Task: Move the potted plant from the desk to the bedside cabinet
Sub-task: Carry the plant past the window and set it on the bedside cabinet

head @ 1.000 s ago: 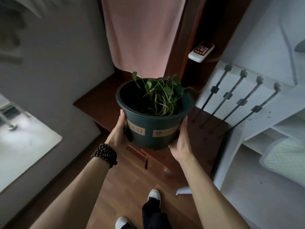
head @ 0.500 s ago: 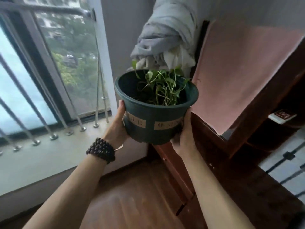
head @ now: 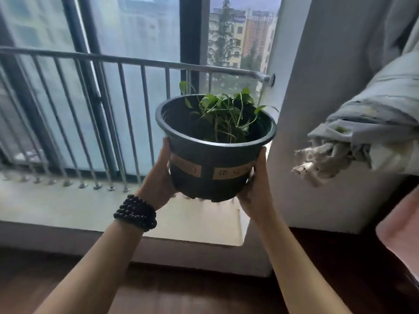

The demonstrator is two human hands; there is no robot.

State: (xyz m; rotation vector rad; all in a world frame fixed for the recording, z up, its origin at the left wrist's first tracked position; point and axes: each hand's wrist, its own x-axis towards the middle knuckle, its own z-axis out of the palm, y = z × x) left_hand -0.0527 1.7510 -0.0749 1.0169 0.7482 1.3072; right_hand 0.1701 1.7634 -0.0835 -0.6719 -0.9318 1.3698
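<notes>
The potted plant [head: 210, 159] is a dark green plastic pot with tan labels on its side and thin green leafy stems inside. It is held upright in the air in front of a window. My left hand [head: 159, 177] grips its left side, with a dark bead bracelet on that wrist. My right hand [head: 257, 184] grips its right side and lower edge. Neither the desk nor the bedside cabinet is in view.
A metal railing [head: 108, 105] stands on the pale window sill [head: 68, 205] behind the pot. A white wall column [head: 317, 109] is on the right, with a bunched grey cloth [head: 362, 132] hanging beside it. A pink fabric edge [head: 403, 227] shows at far right. Dark wood floor lies below.
The view has swung left, from the dark wooden furniture and pink cloth to the window. The pot stays held between both hands, carried along with the turn.
</notes>
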